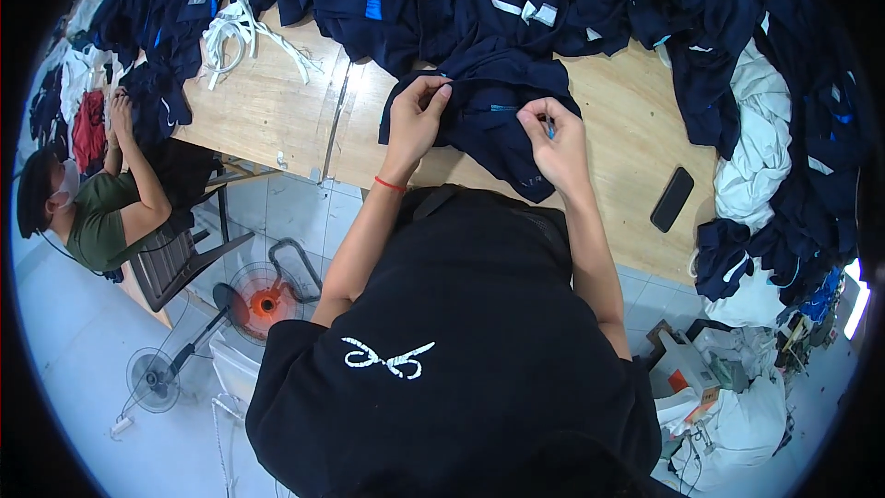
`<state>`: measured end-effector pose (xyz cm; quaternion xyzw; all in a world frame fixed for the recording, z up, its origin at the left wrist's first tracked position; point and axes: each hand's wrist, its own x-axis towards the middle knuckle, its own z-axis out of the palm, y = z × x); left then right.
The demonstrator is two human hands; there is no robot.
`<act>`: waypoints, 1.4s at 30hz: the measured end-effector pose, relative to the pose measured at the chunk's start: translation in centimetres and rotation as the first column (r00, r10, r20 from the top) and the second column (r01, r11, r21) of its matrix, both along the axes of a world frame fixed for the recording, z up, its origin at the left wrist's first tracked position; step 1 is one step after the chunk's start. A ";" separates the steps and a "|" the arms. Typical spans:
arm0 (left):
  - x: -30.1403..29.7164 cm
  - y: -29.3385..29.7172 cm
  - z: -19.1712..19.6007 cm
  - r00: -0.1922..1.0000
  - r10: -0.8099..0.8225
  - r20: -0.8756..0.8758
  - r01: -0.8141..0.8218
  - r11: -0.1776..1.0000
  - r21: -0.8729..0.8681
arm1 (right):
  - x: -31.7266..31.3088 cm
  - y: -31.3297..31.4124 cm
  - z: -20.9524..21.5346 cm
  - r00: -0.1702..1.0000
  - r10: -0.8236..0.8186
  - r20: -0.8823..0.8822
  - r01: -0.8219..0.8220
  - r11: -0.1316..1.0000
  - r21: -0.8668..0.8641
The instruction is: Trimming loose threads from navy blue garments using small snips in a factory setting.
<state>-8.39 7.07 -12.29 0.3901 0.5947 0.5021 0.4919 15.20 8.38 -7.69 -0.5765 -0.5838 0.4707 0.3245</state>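
Note:
A dark navy garment (pixel 489 143) lies bunched at the near edge of the wooden table, with a short light-blue strip on its upper part. My left hand (pixel 417 122) pinches the garment's top left edge between thumb and fingers. On the other side, my right hand (pixel 560 149) is closed over the cloth's right part. A small light-blue object (pixel 550 127) shows between its fingers, mostly hidden, so its kind is unclear.
Piles of navy garments (pixel 415 0) line the table's far side; white cloth (pixel 756 138) lies along the right. A black phone (pixel 673 199) rests on the wooden table (pixel 627 120). White cords (pixel 235 37) lie far left. A masked co-worker (pixel 111 203) handles cloth at left, near fans (pixel 263 300).

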 end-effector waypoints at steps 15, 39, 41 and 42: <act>2.4 -2.4 5.5 0.492 -0.012 -0.870 0.319 0.933 0.168 | -1.3 0.4 0.9 0.992 0.029 0.126 -0.041 0.995 0.089; 2.5 -0.6 13.2 0.880 -0.321 0.351 0.297 0.947 0.122 | 1.4 -4.1 11.0 0.975 -0.116 -0.189 0.166 0.948 0.272; 2.7 -0.8 14.1 0.926 -0.368 0.091 0.335 0.907 0.256 | 0.9 -3.9 12.9 0.975 -0.117 -0.187 0.178 0.919 0.353; 2.8 -1.0 14.8 0.924 -0.372 0.091 0.338 0.904 0.260 | 0.6 -3.8 13.9 0.975 -0.120 -0.186 0.181 0.916 0.357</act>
